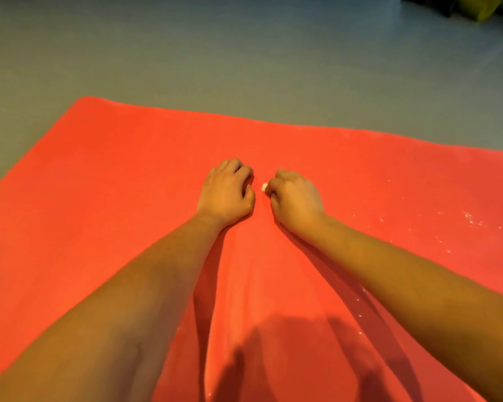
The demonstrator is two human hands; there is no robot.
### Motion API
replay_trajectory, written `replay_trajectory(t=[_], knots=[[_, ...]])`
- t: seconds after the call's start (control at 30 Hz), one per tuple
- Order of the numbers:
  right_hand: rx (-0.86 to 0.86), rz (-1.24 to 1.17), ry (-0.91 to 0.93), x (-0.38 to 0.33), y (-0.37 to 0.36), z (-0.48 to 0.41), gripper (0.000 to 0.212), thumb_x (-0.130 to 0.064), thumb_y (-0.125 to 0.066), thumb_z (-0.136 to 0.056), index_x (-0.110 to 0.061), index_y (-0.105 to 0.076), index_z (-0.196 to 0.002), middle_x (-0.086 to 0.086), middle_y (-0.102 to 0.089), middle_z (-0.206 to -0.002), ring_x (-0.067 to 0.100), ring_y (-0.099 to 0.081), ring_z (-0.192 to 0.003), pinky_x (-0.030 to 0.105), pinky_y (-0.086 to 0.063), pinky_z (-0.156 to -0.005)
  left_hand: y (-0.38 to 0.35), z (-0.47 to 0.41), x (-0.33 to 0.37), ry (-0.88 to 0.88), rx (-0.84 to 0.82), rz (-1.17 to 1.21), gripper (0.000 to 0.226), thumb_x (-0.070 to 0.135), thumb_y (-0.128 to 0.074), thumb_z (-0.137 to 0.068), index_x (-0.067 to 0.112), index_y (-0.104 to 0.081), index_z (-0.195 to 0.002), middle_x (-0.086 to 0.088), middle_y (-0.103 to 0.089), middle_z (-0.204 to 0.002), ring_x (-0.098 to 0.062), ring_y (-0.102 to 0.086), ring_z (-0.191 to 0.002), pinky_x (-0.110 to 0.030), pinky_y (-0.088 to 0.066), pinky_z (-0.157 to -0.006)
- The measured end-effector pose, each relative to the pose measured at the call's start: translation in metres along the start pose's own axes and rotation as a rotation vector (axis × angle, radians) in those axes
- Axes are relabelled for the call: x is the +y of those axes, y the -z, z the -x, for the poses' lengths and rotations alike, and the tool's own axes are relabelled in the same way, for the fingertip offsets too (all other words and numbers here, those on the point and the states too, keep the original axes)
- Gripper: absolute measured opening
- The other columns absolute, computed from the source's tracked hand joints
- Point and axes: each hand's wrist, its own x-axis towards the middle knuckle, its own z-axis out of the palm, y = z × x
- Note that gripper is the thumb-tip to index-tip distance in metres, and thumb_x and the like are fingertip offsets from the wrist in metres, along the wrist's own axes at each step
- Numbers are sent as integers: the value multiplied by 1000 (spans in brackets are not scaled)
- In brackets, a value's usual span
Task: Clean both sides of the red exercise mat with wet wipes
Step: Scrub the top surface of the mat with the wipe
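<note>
Grey floor (pixel 244 53) all round. Red mat (pixel 99 198) lies flat on it and fills the near and mid scene, far edge running left to right. Both hands are mid-mat, close together but apart. Left hand (pixel 227 192): fingers curled under, knuckles on mat, nothing seen in it. Right hand (pixel 296 198): fingers curled, pinching a small white wad (pixel 264 187) vs the mat. White specks (pixel 471 219) on mat at right.

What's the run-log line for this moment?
red mat: flat on floor | left hand: curled, on mat | right hand: pinches white wad
</note>
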Motion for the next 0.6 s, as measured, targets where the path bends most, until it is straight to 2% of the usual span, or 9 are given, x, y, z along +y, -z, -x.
replay_trajectory(t=[0.17,0.27,0.47,0.6], knots=[[-37,-83,217,-22,15,85,12,-21,-63,-90,-26,-71,-97,-3,-56,-86,23,-57,-83,40,-49,-63,1,3,2,15,-5,-22,26,33,-55,-81,23,-68,-101,2,-62,-104,-24,-59,-98,-40,-51,-71],[-58,-80,275,-17,20,85,11,-22,-63,-89,-24,-73,-93,-3,-57,-85,24,-59,-83,38,-47,-64,2,4,2,14,-20,-40,26,34,-54,-82,23,-68,-101,1,-62,-105,-24,-59,-100,-39,-51,-70],[-56,22,-37,3,4,-1,18,-14,-62,-83,-21,-76,-92,3,-65,-91,32,-65,-91,36,-47,-68,13,10,14,52,-155,-69,35,36,-50,-83,21,-70,-107,-2,-59,-107,-26,-56,-106,-40,-50,-74],[-79,72,-21,-12,5,24,17,-9,-61,-79,-21,-71,-86,2,-59,-86,29,-60,-87,35,-45,-63,29,16,20,91,-285,-54,39,32,-53,-92,23,-67,-127,0,-58,-131,-25,-53,-123,-41,-51,-89]])
